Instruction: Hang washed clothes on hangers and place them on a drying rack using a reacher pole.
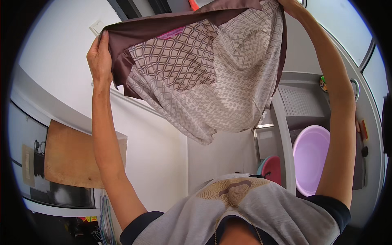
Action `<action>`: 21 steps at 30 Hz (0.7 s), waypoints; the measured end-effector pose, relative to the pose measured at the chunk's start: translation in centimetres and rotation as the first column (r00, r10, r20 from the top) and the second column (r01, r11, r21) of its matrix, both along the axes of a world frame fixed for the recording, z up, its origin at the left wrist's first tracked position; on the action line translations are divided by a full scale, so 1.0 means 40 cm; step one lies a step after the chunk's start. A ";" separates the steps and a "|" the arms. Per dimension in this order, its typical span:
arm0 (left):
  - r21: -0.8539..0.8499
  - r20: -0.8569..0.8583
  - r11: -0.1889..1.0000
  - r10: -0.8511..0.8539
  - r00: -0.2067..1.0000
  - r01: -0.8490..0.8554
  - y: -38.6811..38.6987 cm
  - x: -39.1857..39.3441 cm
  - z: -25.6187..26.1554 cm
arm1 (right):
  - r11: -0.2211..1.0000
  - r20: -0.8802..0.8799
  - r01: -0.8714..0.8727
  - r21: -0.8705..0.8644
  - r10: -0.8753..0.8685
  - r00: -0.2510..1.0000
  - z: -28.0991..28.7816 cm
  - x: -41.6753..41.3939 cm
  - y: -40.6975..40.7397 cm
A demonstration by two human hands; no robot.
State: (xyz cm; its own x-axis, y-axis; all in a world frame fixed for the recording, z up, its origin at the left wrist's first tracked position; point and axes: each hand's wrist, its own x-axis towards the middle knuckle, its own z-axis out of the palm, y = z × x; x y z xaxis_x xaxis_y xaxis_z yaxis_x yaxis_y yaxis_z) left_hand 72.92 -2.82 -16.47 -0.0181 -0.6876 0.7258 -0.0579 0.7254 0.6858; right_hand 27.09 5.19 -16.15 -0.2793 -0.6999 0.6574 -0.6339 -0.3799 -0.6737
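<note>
A shirt-like garment (196,61) of patterned light fabric with brown satin trim hangs spread out in the air before me. A pink label shows near its top edge, and its lower hem droops in loose folds. At the left end, my left hand (100,58) pinches the brown edge with the thumb on top. My right hand (291,6) is up at the opposite top corner, partly cut off by the frame's upper rim, with the cloth running up to its fingers. Both arms are raised and stretched forward.
On the right, a grey sink (306,120) with a ribbed washboard (301,101) holds a purple basin (310,162). A red basin (272,168) sits below. On the left are a wooden board (70,156), wire hangers (105,217) and a white wall (156,153) with a switch (96,27).
</note>
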 end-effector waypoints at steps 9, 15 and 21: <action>-0.111 0.408 0.958 0.288 0.866 -0.265 -0.035 0.018 0.204 | 0.895 -0.227 -0.276 0.351 0.368 0.902 -0.035 0.056 0.148; 0.315 0.740 0.945 -0.302 0.601 0.087 0.029 0.105 -0.022 | 0.999 0.495 0.033 0.003 -0.030 0.869 0.009 0.094 0.106; 0.321 0.765 0.939 -0.178 0.619 -0.126 0.060 0.190 -0.210 | 0.982 0.057 -0.175 -0.076 0.179 0.982 0.042 0.123 0.056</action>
